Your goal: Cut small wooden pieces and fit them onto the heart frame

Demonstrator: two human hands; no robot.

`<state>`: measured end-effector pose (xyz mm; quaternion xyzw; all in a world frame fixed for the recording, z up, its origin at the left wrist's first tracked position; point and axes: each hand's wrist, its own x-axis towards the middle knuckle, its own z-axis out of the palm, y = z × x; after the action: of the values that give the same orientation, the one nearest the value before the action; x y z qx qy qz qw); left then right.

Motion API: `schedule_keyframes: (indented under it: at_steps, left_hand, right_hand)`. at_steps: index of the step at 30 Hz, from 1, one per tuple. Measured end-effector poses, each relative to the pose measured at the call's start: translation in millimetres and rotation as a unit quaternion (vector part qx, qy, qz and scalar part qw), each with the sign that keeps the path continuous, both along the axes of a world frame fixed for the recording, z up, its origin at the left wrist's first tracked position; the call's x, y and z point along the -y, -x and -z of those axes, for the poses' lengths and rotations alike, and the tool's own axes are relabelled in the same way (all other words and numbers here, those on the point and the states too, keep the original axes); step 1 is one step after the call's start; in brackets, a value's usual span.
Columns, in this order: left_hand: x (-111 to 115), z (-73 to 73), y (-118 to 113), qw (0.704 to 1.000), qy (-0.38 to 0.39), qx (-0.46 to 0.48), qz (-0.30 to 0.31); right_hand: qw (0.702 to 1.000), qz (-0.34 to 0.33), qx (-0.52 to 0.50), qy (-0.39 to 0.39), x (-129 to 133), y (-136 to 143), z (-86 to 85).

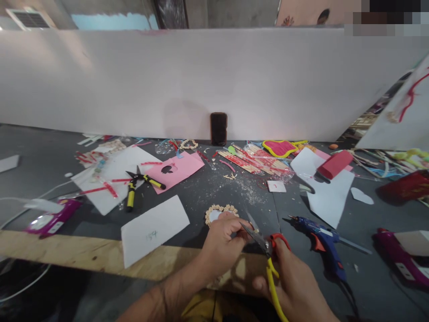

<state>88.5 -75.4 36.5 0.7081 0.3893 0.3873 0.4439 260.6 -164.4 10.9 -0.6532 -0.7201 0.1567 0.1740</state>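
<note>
My right hand (295,277) is wrapped round the red and yellow handles of a pair of scissors (263,243), whose blades are spread apart and point up to the left. My left hand (226,237) has its fingers pinched together beside the blades. A tiny pale piece shows between the blades near those fingertips; what the left fingers grip is too small to make out. Just beyond the left hand lies a white heart shape (214,215) edged with small tan pieces, partly covered by the hand.
A blue glue gun (321,243) lies at the right. Yellow-black pliers (134,188), pink paper (181,167) and a white card (154,230) are at the left. A phone (218,129) leans on the white panel (134,80), behind scattered sticks (248,162).
</note>
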Motion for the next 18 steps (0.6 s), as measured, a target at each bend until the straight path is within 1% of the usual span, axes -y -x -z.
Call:
schedule_keyframes:
  at_steps: [3,5,7,9,13,16,18]
  left_hand:
    - [-1.0,-3.1,2.2,0.999,0.009,-0.024,0.025]
    - [-2.3,-5.8,4.2,0.998,0.021,-0.037,0.05]
    - [-3.9,-9.1,6.3,0.996,0.037,-0.039,0.076]
    - [-5.3,-12.2,7.9,0.993,0.065,-0.031,0.093]
    - [-5.4,-14.6,8.5,0.986,0.134,-0.003,0.1]
    - [-3.8,-12.8,7.2,0.983,0.156,0.016,0.092]
    - [-2.3,-11.4,5.9,0.981,0.171,0.026,0.084]
  right_hand:
    - [1.0,-0.02,-0.02,-0.003,-0.9,-1.1,-1.5]
    - [0.999,-0.031,-0.028,-0.02,-1.2,-2.5,-0.8]
    - [0.998,-0.04,-0.039,-0.037,-1.0,-3.1,-0.5]
    - [0.997,-0.042,-0.058,-0.034,-0.2,-2.2,-1.4]
    - [0.995,-0.026,-0.09,0.028,0.9,3.5,-7.6]
    - [0.993,-0.007,-0.091,0.076,0.6,7.3,-12.2]
    - [0.991,-0.005,-0.092,0.093,0.1,7.6,-11.6]
